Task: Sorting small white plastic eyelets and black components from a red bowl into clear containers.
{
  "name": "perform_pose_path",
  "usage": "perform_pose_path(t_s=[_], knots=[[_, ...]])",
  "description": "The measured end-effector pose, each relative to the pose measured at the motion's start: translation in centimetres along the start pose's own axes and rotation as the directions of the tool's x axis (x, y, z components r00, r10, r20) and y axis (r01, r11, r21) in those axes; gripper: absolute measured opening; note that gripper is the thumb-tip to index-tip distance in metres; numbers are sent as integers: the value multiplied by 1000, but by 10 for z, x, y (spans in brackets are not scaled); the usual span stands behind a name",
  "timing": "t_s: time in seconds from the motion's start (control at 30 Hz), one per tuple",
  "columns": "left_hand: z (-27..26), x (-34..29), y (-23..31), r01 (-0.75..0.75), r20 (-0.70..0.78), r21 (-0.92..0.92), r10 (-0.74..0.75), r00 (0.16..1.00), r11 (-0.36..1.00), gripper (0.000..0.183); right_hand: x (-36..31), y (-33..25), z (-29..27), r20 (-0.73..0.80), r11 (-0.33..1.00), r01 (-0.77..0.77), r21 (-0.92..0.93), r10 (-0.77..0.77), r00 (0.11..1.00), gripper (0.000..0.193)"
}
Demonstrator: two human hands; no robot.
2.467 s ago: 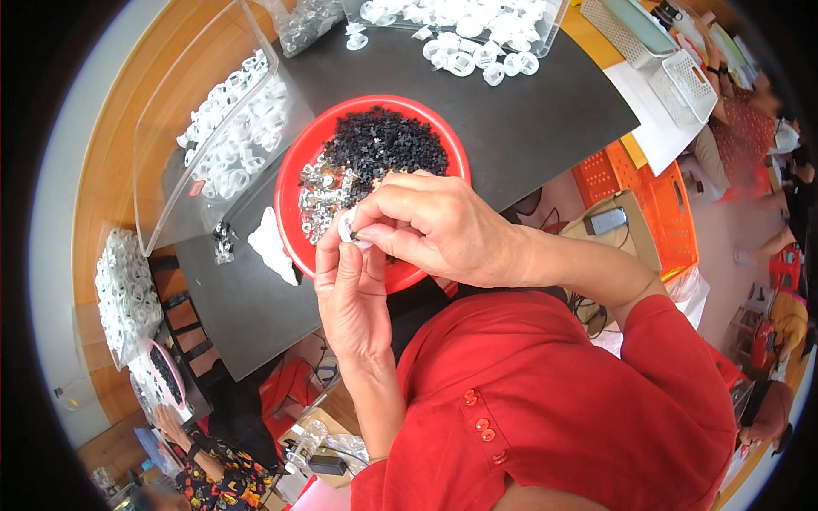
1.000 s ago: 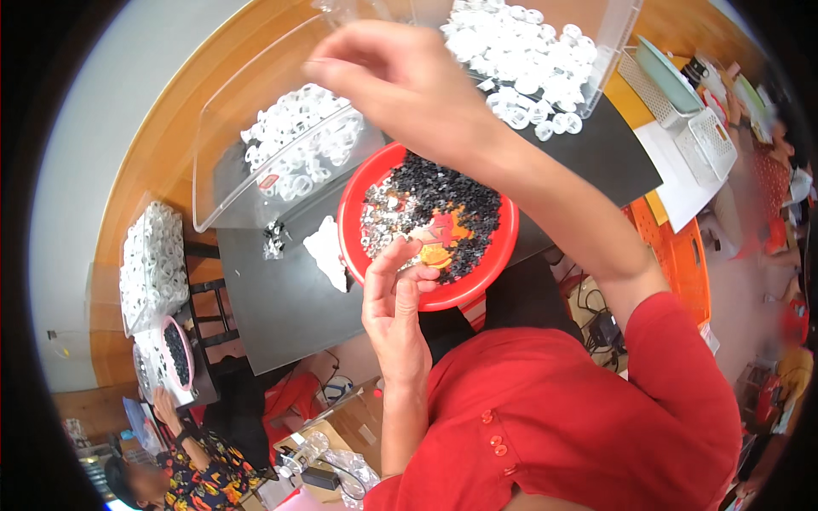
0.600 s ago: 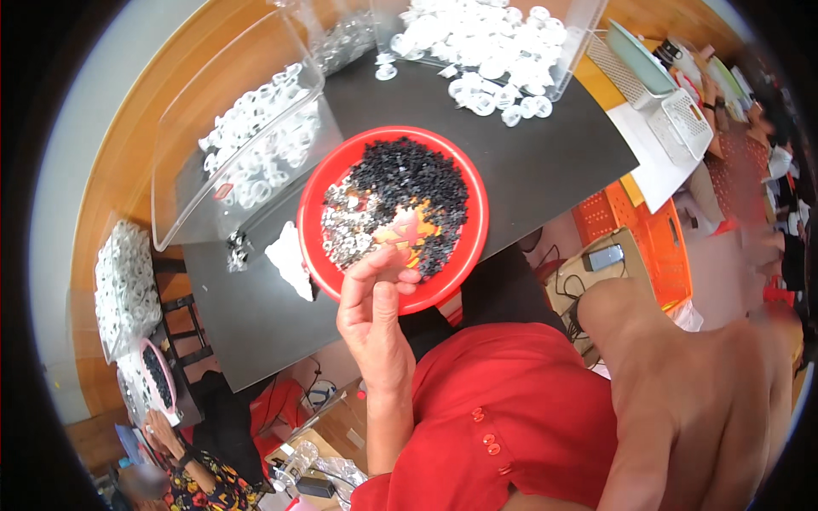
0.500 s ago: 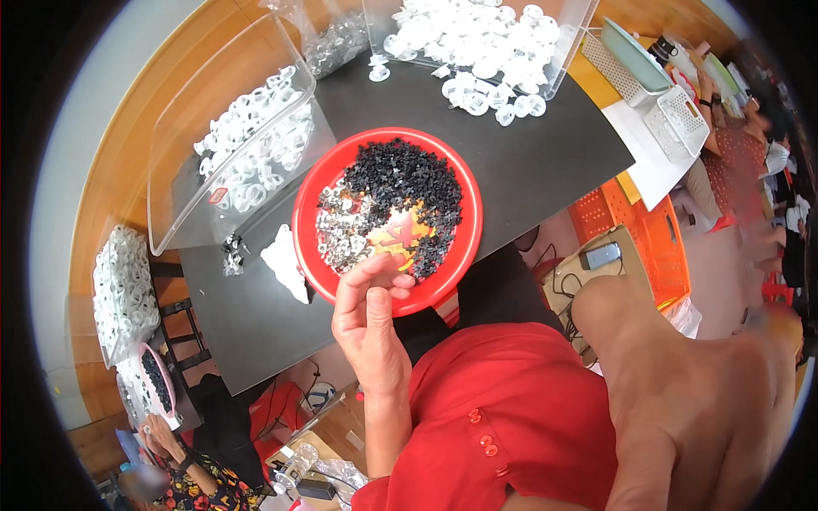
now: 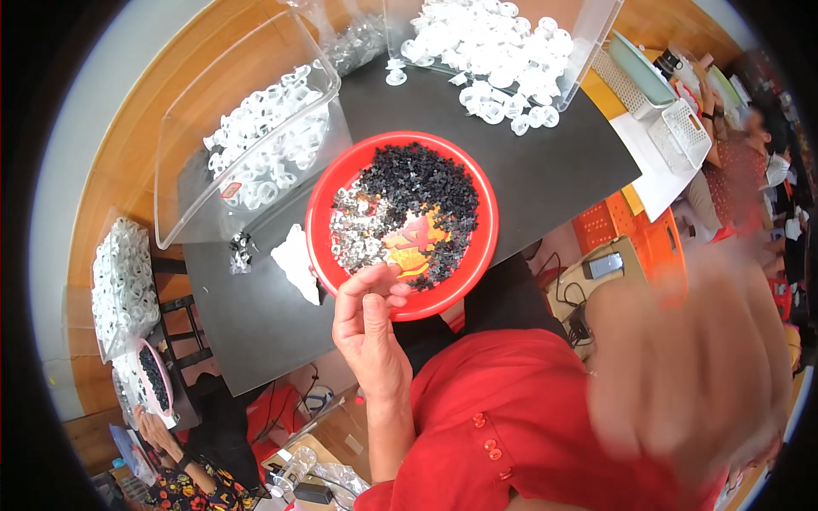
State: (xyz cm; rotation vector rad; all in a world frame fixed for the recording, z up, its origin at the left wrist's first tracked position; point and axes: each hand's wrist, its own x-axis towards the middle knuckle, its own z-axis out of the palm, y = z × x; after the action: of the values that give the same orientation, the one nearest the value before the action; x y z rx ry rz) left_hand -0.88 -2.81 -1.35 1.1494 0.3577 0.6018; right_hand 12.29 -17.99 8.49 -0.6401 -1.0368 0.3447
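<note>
My left hand [image 5: 371, 328] is at the near rim of a round red tray [image 5: 319, 247]. Its fingers are loosely bent with the thumb apart, and nothing shows in them. In the tray lie many small black parts [image 5: 422, 179] and, at its left side, small shiny metal parts [image 5: 358, 238]. The tray's patterned yellow and pink bottom shows between them. My right hand [image 5: 690, 366] is raised very near the camera at the right, large and smeared by motion, so its fingers and anything in them cannot be made out.
Left of the tray leans a clear bin [image 5: 183, 192] of white plastic parts; another clear bin [image 5: 588, 64] spills white round pieces onto the dark table [image 5: 554, 162]. A crumpled white cloth [image 5: 298, 264] and a little bag [image 5: 241, 254] lie nearby. Another person's hands [image 5: 158, 433] are at lower left.
My right hand has swung at the right, its fingers now blurred before the camera. My left hand keeps its pose by the tray rim. The view has shifted slightly, moving table things rightward.
</note>
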Motion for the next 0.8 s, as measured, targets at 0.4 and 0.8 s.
perform_pose_path(t_s=[0.4,0.8], knots=[[-15,-4,6,-26,-39,11,26,999,1000,30,118,168,-195,-326,-137,-302,-943,216,921,29],[-21,1,5,-9,-70,26,11,997,1000,29,96,170,-172,-342,-390,-179,-903,403,849,23]])
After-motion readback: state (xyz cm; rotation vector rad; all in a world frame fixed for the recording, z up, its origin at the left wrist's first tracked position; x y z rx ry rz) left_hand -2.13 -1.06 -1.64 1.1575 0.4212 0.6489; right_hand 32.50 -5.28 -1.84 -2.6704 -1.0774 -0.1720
